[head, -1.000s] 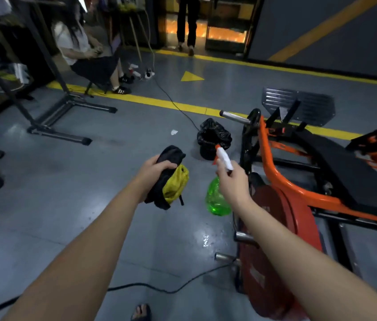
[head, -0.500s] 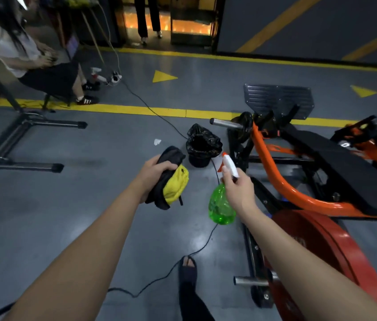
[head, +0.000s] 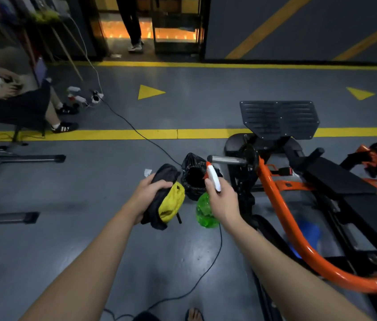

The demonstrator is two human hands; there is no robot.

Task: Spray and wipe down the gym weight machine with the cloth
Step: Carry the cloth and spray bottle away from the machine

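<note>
Cloth (head: 171,202): black-and-yellow bundle, gripped by the left hand (head: 149,193), at 9 o'clock of the bottle.
Spray bottle (head: 206,213): green, its white head clasped by the right hand (head: 223,200), nozzle (head: 207,163) aimed toward 11 o'clock.
Weight machine (head: 335,179): at 3 o'clock; nozzle should be turned onto the orange tube (head: 280,212) before squeezing, cloth drawn along after.
Hidden: trigger finger not discernible; machine's far end cut off; blue patch (head: 307,230) blurred.

My arms are bare down to my left hand (head: 150,193) and right hand (head: 223,200). Below, my foot (head: 194,314) wears what looks like a dark open-toed sandal, beside a dark trouser leg (head: 147,318).
</note>
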